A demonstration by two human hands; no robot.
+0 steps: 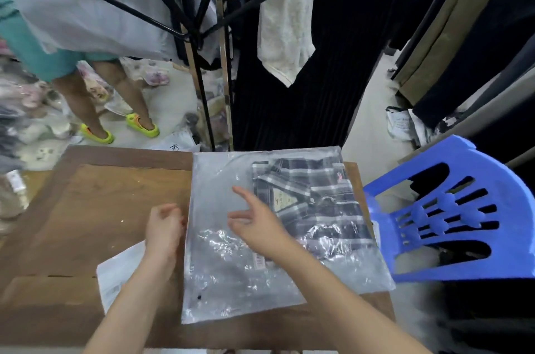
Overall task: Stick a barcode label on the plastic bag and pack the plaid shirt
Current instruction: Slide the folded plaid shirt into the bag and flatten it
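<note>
Shirt (315, 203) looks already inside the bag (260, 275), lying flat on the right of the desk (95, 209). Left hand (165, 226) is curled at the bag's left edge, can't tell if it grips anything; right hand (254, 223) hovers spread and empty. No label visible, so probably that's next, on a smooth patch.

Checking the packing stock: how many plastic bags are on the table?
2. One bag lies mid-table with the plaid shirt in it; a second bag lies under the left forearm. More may be hidden beneath.
</note>
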